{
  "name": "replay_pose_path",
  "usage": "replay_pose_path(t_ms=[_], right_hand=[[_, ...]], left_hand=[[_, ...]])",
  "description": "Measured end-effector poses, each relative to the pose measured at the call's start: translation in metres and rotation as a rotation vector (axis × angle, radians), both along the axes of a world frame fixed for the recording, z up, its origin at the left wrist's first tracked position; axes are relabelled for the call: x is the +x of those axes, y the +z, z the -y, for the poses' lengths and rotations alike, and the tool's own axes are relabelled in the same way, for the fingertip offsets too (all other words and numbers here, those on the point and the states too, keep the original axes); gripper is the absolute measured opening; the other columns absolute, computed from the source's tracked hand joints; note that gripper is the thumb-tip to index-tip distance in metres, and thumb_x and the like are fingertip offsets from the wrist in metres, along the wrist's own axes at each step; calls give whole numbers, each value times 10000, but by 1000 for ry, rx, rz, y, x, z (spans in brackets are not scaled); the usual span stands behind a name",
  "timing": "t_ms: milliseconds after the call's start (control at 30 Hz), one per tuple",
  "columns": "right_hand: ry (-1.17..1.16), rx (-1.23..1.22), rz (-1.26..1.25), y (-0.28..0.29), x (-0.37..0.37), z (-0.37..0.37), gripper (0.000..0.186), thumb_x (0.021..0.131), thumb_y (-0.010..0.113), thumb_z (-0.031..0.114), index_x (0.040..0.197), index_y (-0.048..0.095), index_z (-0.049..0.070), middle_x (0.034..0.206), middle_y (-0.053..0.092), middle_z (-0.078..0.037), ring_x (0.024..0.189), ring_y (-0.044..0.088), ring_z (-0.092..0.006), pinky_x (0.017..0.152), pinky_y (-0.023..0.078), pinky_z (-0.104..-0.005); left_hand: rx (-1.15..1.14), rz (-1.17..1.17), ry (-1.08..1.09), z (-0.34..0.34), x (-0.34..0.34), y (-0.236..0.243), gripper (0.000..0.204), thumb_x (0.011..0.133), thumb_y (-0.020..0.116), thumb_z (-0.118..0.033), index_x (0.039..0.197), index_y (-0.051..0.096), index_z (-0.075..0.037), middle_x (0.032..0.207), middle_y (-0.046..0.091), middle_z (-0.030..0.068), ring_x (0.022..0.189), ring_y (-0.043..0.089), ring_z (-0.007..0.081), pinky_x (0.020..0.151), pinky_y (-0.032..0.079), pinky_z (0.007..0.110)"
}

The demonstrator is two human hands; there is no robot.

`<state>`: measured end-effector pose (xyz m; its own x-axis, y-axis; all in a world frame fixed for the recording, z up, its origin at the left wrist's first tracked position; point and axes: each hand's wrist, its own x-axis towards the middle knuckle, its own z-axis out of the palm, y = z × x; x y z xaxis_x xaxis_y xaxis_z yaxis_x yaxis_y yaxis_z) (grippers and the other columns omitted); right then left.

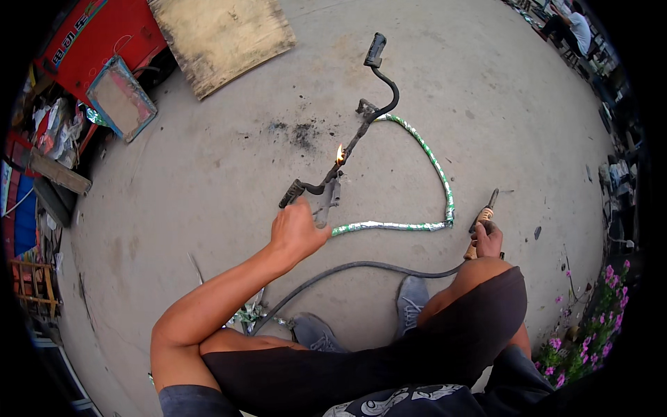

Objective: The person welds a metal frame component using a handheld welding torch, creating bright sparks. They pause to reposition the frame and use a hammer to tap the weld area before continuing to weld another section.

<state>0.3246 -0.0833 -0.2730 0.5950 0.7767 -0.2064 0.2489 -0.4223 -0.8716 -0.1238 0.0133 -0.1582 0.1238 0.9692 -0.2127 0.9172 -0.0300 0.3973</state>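
My left hand (297, 226) is closed around a grey metal bracket (336, 194) at the near end of a black bent bar. The black bent bar (356, 139) has a ribbed rubber grip (376, 50) at its far end and another rubber grip (292, 193) beside my left hand. A small flame (340, 154) burns on the bar's middle. Joined to the bar is a bent tube frame (439, 174) wrapped in green and white film, lying on the ground. To the right, my right hand (488, 240) grips a welding electrode holder (486, 212), its tip pointing away from me.
A black cable (361, 264) runs across the concrete before my shoes (412, 302). Dark soot (303, 135) marks the ground. A wooden board (222, 42) and a framed panel (122, 99) lie at the far left. Pink flowers (590, 340) grow at the right; a person sits far right.
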Motion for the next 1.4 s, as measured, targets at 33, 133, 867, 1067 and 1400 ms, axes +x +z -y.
replay_pose_path(t_ms=[33,133,867,1067,1400], right_hand=[[25,31,4,3,-6,-4,292,980,625,184,1154,641,-50,853,655,-71,697,608,-144,556,509,-306],[-4,-129,-38,20,-24,-5,282,978,629,180,1152,644,-40,838,657,-68,660,600,-132,527,490,-288],[0,-145,-82,-32,-12,49,319,942,647,144,1172,647,-77,888,697,-102,689,649,-154,603,536,-297],[11,-126,-122,-30,-9,54,303,951,626,129,1181,638,-68,876,685,-95,688,642,-148,595,530,-284],[-20,-309,56,-7,-3,73,315,940,674,154,1166,665,-65,928,735,-123,761,672,-178,678,531,-327]], left_hand=[[-64,-22,-21,0,2,6,429,752,823,-303,904,664,66,878,703,291,843,714,443,748,579,512],[-1,-101,-131,4,2,4,473,737,809,-309,956,658,82,922,683,298,886,695,444,782,561,517],[-280,5,-56,-8,6,-77,476,611,795,-251,928,646,71,984,682,271,952,678,422,850,545,471],[-164,-79,-85,-18,-10,-102,452,624,811,-247,919,642,52,1013,655,253,995,645,416,873,536,473],[-108,-203,-139,-27,-38,-112,393,685,789,-158,999,658,38,1081,630,205,1079,598,377,924,532,446]])
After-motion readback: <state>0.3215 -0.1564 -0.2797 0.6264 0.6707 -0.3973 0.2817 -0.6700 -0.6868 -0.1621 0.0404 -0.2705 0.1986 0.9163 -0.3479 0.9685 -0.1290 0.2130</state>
